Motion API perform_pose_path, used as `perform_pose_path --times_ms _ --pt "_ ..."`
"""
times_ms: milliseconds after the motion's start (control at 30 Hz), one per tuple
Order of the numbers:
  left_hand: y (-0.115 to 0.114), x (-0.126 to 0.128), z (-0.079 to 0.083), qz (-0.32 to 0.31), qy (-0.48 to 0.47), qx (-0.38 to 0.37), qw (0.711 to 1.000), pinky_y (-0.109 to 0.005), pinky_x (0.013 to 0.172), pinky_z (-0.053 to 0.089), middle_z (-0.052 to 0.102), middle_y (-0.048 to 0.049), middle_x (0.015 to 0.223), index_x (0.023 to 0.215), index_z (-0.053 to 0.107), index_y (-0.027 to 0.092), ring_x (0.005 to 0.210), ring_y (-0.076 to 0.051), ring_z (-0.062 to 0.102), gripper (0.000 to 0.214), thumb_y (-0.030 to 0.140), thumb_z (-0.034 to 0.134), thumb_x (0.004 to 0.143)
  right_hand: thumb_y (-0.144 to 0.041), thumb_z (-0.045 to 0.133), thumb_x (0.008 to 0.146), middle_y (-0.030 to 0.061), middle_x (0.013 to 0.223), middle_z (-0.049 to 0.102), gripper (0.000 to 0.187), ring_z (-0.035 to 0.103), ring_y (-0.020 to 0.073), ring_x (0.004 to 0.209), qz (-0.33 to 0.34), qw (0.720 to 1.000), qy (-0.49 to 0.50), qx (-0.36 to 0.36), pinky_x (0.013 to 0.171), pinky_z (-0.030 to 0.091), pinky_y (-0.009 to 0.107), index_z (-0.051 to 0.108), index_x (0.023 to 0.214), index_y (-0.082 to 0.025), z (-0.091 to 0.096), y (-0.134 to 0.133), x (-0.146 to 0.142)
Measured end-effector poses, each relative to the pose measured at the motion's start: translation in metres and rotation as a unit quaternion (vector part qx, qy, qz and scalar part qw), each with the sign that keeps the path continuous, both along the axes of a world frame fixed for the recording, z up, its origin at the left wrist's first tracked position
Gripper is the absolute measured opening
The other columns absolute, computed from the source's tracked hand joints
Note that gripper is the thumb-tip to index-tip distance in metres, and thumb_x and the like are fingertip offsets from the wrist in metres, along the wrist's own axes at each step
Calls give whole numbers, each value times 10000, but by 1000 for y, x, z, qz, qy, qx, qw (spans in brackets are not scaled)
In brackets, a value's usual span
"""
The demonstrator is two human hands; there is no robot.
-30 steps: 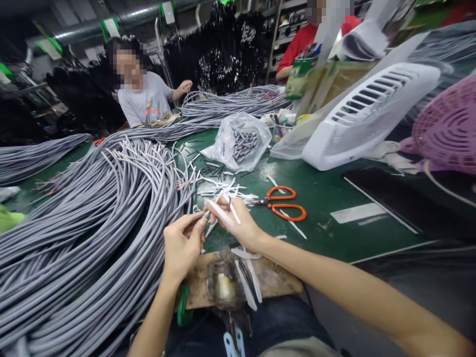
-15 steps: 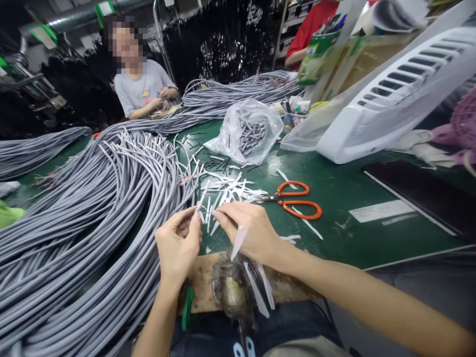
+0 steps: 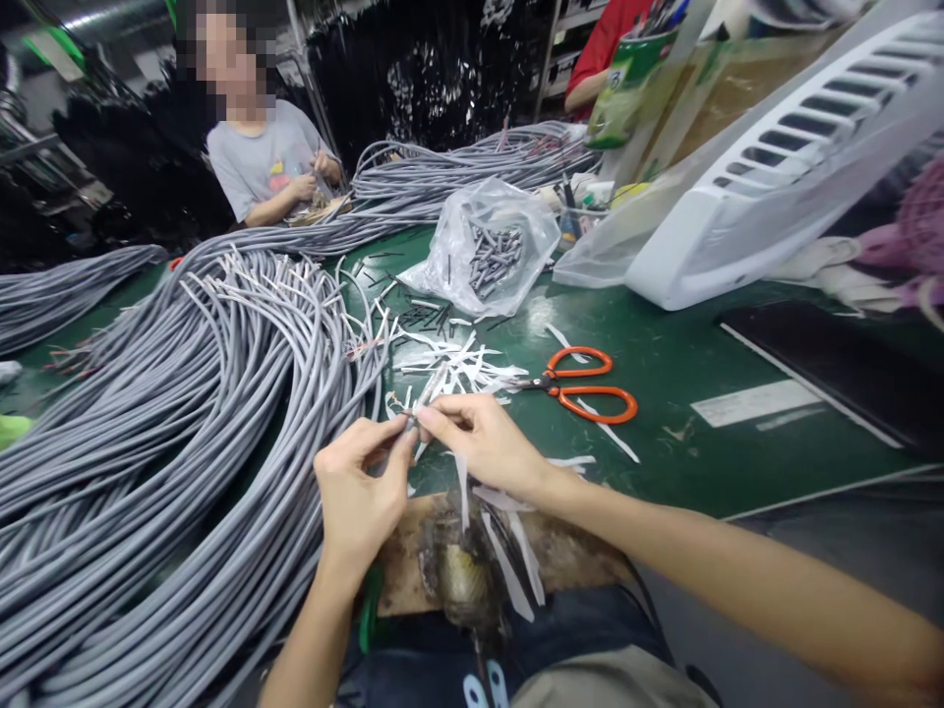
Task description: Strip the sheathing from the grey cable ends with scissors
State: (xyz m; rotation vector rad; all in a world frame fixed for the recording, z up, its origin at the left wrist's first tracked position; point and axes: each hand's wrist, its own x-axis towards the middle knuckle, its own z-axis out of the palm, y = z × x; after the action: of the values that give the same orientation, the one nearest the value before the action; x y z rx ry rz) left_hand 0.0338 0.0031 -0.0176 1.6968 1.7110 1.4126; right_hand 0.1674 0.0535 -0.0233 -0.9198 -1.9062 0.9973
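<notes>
My left hand (image 3: pixel 361 487) is closed in a pinch on a cable end (image 3: pixel 430 389), whose stripped tip points up and away. Meeting it fingertip to fingertip, my right hand (image 3: pixel 483 442) pinches at the same cable end; the exact contact is small and partly hidden by the fingers. A white strip (image 3: pixel 463 492) hangs below my right palm. Beyond the fingers lies a pile of white strips (image 3: pixel 472 366). Orange-handled scissors (image 3: pixel 553 382) rest to the right of it, blades towards the pile.
Grey cables (image 3: pixel 243 413) in a large bundle cover the left side. A clear plastic bag (image 3: pixel 494 246) of short grey pieces stands behind. On the right are a white slatted device (image 3: pixel 796 167) and a dark flat object (image 3: pixel 826 369). A wooden board (image 3: pixel 402 560) carries a metal fixture (image 3: pixel 464 580).
My right hand has come left to meet the left fingertips at the cable end. The cable tip now leans more to the right. The camera view has shifted slightly.
</notes>
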Motion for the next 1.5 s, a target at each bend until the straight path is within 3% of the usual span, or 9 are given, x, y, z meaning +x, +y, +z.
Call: perform_pose_path --times_ms 100,200,267,467,700,833,1000,1300,1500 --pt "-1 3 0 10 18 4 1000 -211 535 536 680 -33 667 784 712 156 561 -130 635 135 240 619 733 -267 442 873 -26 479 513 323 429 71 436 -53 993 -8 106 467 325 187 587 613 -142 -3 -4 -1" --pt "-2 5 2 23 20 2 1000 -228 563 548 703 -45 699 788 714 156 606 -157 662 149 242 603 737 -193 462 865 16 574 629 256 527 93 509 -102 950 -18 294 564 379 201 625 675 -139 -6 -8 -1" --pt "-3 4 2 26 15 -1 1000 -236 569 551 707 -46 710 784 711 156 607 -162 666 152 251 602 737 -165 463 864 41 643 671 241 571 106 561 -104 930 -18 352 600 395 202 629 694 -130 -6 -9 -1" --pt "-2 -5 1 59 36 57 996 -226 539 515 664 -25 637 740 704 158 555 -133 616 141 276 627 729 -235 459 879 2 504 583 309 491 88 447 -141 939 -59 309 499 332 208 608 622 -148 1 -8 2" --pt "-4 -5 3 67 88 107 988 -212 496 454 626 4 598 754 696 165 513 -103 554 86 223 639 726 -244 460 878 8 528 604 320 492 92 465 -157 932 -74 319 523 329 220 623 620 -152 5 -8 6" --pt "-5 -3 4 63 96 110 987 -210 489 439 611 9 599 777 694 163 507 -96 537 84 205 645 722 -250 454 880 4 540 606 318 501 92 486 -141 941 -75 300 541 335 213 625 629 -155 4 -8 5" --pt "-5 -3 5 63 98 115 986 -210 498 439 619 8 605 765 695 159 512 -98 541 76 193 646 718 -271 458 872 -19 448 490 348 425 77 424 -131 957 -68 250 484 295 204 604 580 -148 6 -7 5" --pt "-6 -2 7 61 102 118 986 -211 482 425 612 12 598 764 691 160 500 -92 525 71 197 646 724 -282 443 878 11 528 598 346 512 92 494 -136 955 -69 256 539 332 201 624 610 -159 4 -7 7" --pt "-6 -2 7 61 117 119 984 -213 493 431 616 7 603 775 693 164 508 -95 534 78 204 641 732 -287 445 869 -12 471 503 357 431 84 455 -132 957 -79 245 511 290 211 580 563 -161 6 -8 7"
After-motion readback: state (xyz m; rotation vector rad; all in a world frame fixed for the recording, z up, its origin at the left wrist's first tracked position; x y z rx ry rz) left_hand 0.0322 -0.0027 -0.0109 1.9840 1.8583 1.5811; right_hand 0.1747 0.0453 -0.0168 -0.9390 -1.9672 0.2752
